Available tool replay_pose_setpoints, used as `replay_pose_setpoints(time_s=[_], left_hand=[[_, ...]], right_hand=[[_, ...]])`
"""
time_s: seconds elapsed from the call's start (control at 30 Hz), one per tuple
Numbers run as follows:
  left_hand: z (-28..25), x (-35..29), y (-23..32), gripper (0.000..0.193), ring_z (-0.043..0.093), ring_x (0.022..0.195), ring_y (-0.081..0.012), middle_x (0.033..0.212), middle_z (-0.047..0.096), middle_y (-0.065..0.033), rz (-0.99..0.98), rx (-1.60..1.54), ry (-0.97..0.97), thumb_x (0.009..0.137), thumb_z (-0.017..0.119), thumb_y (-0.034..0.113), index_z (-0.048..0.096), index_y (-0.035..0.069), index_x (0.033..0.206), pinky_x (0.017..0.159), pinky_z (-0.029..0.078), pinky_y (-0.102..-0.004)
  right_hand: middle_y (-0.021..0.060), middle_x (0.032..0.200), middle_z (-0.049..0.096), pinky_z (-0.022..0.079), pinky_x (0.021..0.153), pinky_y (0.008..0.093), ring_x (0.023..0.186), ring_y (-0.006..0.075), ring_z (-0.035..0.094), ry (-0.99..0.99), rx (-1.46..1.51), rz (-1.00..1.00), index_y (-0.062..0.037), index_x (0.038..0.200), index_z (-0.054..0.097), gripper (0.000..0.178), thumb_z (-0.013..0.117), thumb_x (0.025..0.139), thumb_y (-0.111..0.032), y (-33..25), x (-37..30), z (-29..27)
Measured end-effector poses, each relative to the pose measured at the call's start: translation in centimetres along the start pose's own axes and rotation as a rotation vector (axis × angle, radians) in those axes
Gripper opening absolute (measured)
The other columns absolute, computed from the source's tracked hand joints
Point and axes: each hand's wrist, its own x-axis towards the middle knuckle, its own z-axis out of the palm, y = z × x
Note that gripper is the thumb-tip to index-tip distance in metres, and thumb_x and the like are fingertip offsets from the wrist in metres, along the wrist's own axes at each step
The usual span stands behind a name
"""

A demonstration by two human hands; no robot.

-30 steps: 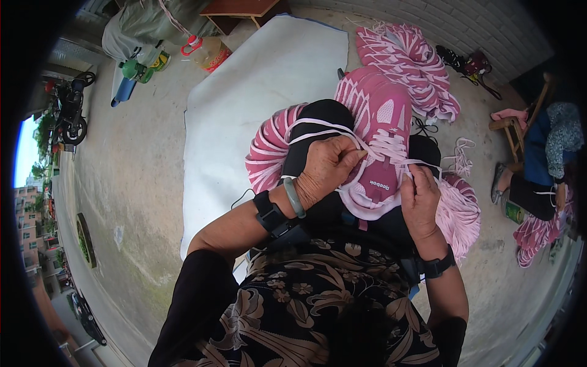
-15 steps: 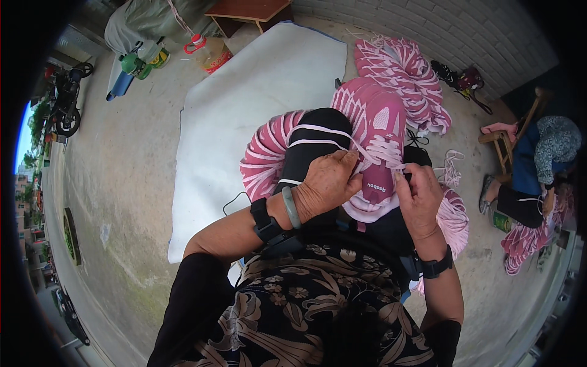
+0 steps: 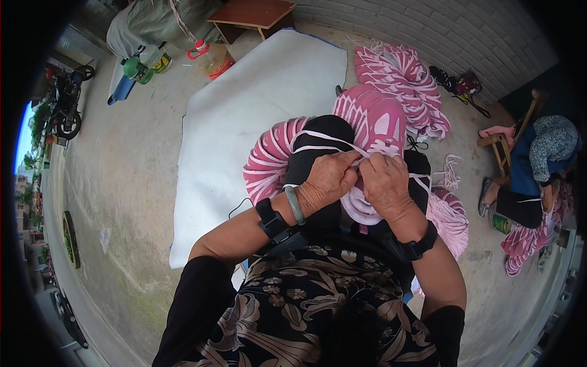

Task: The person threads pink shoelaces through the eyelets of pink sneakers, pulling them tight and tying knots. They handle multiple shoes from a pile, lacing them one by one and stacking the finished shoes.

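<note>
A pink shoe upper [image 3: 385,125] with pale trim lies across my lap, on top of a stack of similar uppers. A pale pink shoelace [image 3: 324,134] runs over my black-clad left knee to its eyelets. My left hand [image 3: 329,178] pinches the lace at the left side of the lacing. Right beside it, my right hand [image 3: 386,185] is closed over the lacing, covering most of the tongue; what its fingertips grip is hidden, though a lace trails off to its right. The upper's rounded collar [image 3: 361,208] shows below both hands.
Bundled pink uppers curve beside my left knee [image 3: 263,160], lie beyond my lap [image 3: 400,76] and sit at my right [image 3: 449,220]. A white sheet [image 3: 226,128] covers the floor ahead. At far right another person [image 3: 553,147] sits with pink uppers. Bottles [image 3: 211,60] stand far left.
My right hand has moved left, from the right edge of the upper onto the lacing beside my left hand, and now covers the tongue. My left hand has stayed nearly in place.
</note>
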Motion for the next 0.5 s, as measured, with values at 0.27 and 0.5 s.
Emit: replay_pose_setpoints(time_s=[0.27,0.5], left_hand=[[-0.4,-0.5,2.6,0.038,0.060,0.069,-0.0299,0.079,0.060,-0.0152,0.019,0.247,-0.069,0.081,0.060,0.024,0.056,-0.003,0.109,0.059,0.049,-0.0363],[-0.8,0.0,1.9,0.025,0.061,0.066,-0.0291,0.077,0.060,-0.0132,0.039,0.177,0.006,0.082,0.060,0.019,0.057,0.001,0.100,0.055,0.048,-0.0355]], right_hand=[[0.0086,0.069,0.050,0.038,0.056,0.0292,0.062,0.0200,0.048,0.120,0.375,0.772,0.0004,0.077,0.057,0.005,0.062,0.078,-0.002,2.7,-15.7,-9.1],[0.0005,0.074,0.052,0.039,0.065,0.0203,0.071,0.0067,0.047,0.162,0.694,1.192,-0.0010,0.075,0.056,0.007,0.061,0.081,-0.003,6.4,-32.7,-6.4]])
